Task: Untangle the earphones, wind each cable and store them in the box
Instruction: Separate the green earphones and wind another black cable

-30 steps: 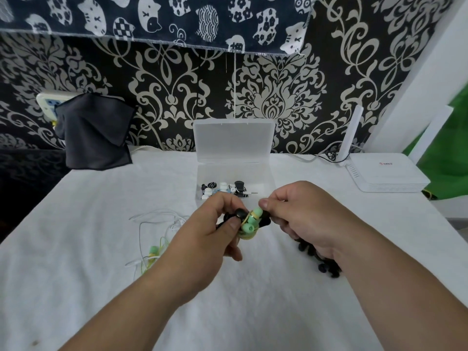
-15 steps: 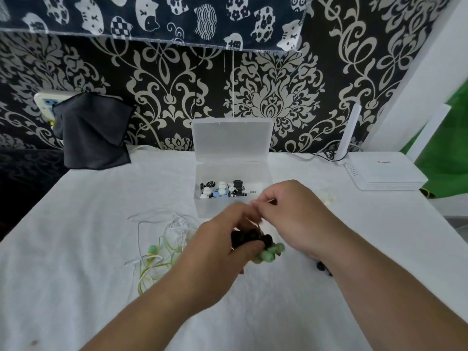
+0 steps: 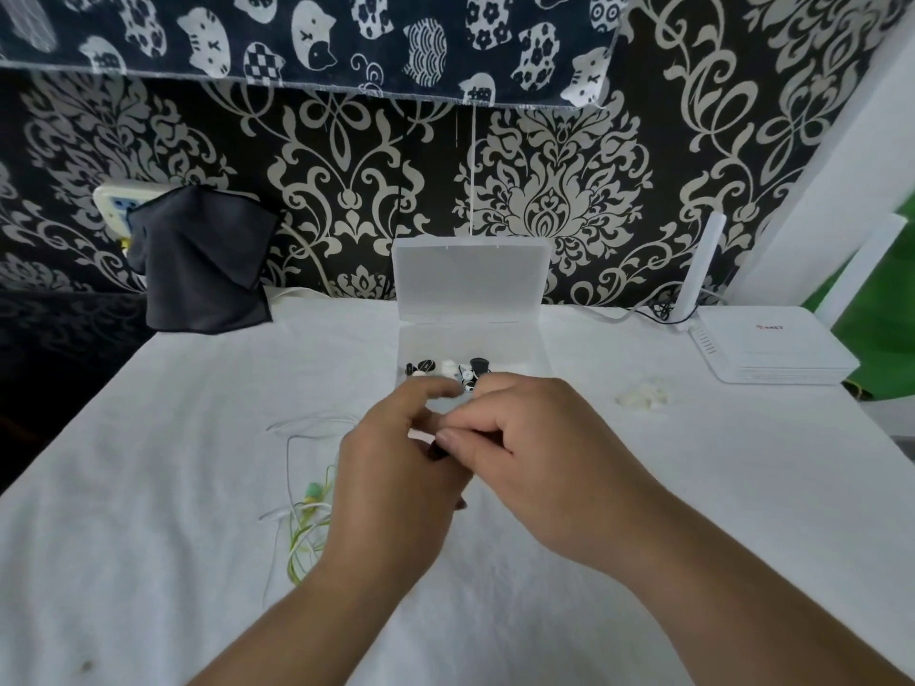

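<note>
My left hand (image 3: pixel 391 492) and my right hand (image 3: pixel 534 453) meet over the white table, just in front of the clear plastic box (image 3: pixel 537 349). Both have curled fingers closed on a small bundle of earphones (image 3: pixel 438 450), of which only a dark bit shows between the fingers. The box stands open with its lid up against the wall and holds several small black and white pieces (image 3: pixel 445 371). A loose tangle of white and green earphone cable (image 3: pixel 304 507) with a green earbud lies on the cloth left of my left hand.
A white router (image 3: pixel 772 349) with an upright antenna sits at the back right. A small white clump (image 3: pixel 641 398) lies on the cloth in front of it. A dark cloth (image 3: pixel 203 259) hangs at the back left over a wall socket. The table drops off at the left.
The green earbuds seen hanging from my hands are now hidden inside them. Both hands have drawn closer together and stay near the box front.
</note>
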`<state>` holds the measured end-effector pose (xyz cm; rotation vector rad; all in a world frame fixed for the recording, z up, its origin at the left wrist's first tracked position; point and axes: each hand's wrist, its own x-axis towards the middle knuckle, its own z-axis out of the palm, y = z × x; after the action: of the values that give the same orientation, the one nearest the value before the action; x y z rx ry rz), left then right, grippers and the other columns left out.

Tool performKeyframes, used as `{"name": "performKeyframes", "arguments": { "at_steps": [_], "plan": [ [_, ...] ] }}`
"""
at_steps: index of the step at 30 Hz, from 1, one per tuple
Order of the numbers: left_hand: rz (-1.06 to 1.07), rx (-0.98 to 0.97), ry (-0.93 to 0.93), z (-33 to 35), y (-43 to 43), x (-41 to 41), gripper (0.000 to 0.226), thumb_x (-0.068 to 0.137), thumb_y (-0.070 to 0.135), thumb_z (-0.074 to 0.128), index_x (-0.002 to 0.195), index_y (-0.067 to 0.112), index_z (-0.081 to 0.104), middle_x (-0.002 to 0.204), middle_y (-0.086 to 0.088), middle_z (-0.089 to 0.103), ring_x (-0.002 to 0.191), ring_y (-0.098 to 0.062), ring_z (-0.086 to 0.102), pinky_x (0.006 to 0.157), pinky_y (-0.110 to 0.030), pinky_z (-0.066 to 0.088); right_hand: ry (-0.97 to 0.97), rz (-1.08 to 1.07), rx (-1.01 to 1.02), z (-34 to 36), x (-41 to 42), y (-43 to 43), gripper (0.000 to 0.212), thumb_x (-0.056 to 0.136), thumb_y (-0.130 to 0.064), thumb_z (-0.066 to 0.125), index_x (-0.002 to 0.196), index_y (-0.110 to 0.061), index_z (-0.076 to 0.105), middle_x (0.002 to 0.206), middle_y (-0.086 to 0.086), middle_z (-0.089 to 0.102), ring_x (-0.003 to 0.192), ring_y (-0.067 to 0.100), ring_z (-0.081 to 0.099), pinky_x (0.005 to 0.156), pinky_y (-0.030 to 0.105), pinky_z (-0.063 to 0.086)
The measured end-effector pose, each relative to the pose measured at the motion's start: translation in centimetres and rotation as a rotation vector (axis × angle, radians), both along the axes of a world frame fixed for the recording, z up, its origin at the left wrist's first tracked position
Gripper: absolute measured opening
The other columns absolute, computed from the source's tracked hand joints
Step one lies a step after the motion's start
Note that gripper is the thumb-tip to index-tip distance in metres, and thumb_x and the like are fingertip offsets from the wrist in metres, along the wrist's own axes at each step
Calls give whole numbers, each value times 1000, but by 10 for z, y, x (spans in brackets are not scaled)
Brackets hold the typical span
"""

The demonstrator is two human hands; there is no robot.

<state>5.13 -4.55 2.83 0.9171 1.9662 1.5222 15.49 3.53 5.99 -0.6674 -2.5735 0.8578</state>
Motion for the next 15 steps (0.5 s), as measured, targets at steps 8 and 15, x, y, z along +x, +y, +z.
{"name": "performKeyframes", "arguments": {
  "at_steps": [8,15],
  "plan": [
    [36,168,-193,4,0,-3,27,85,-6,67,94,19,72,72,-4,75,62,-20,73,55,-14,52,198,-148,-406,3,4,8,12,83,-11,75,79,-22,78,61,-12,66,56,0,59,58,15,44],
    [-69,323,-465,5,-1,-8,23,70,7,60,89,3,73,92,-19,72,64,-27,64,61,-32,57,191,-234,-342,3,5,12,16,78,-8,72,70,-21,75,59,-4,64,51,6,50,49,20,40]
  ]
}}
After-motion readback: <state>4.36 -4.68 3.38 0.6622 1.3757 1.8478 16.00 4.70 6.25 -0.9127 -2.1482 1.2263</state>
